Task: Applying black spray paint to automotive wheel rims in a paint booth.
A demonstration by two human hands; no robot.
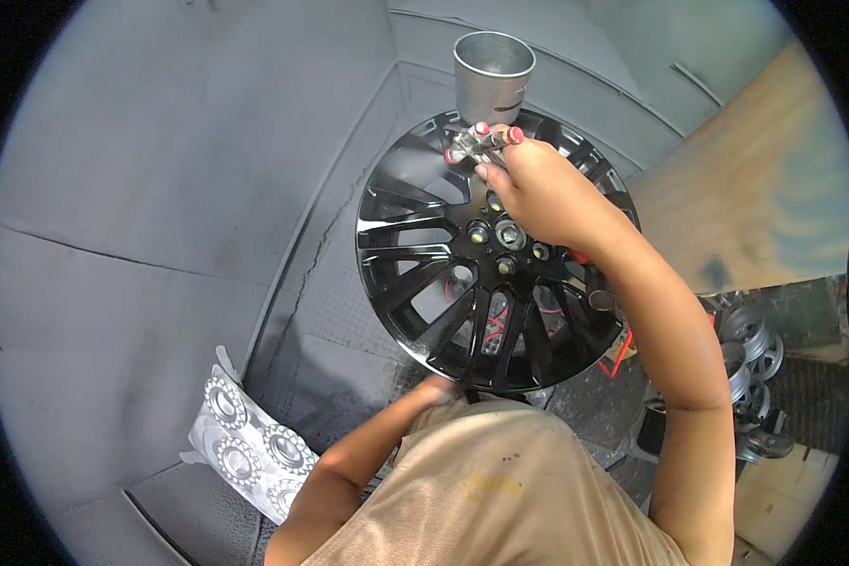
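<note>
My right hand (538,189) grips a metal spray gun (472,143) with red knobs over the upper middle of a glossy black spoked wheel rim (404,294). The gun has a large silver cup (493,88) standing above it, over the rim's far edge. Pale yellowish pieces sit in the holes around the rim's hub (508,235). My left hand (441,391) is at the rim's near lower edge, blurred and partly hidden, so I cannot tell what its fingers hold.
Grey booth walls (151,151) enclose the left and back. A tan board (764,170) leans on the right, above a pile of silver wheels (747,335). A white sheet printed with several ring shapes (264,415) is at the lower left. A red metal frame (615,357) shows below the rim.
</note>
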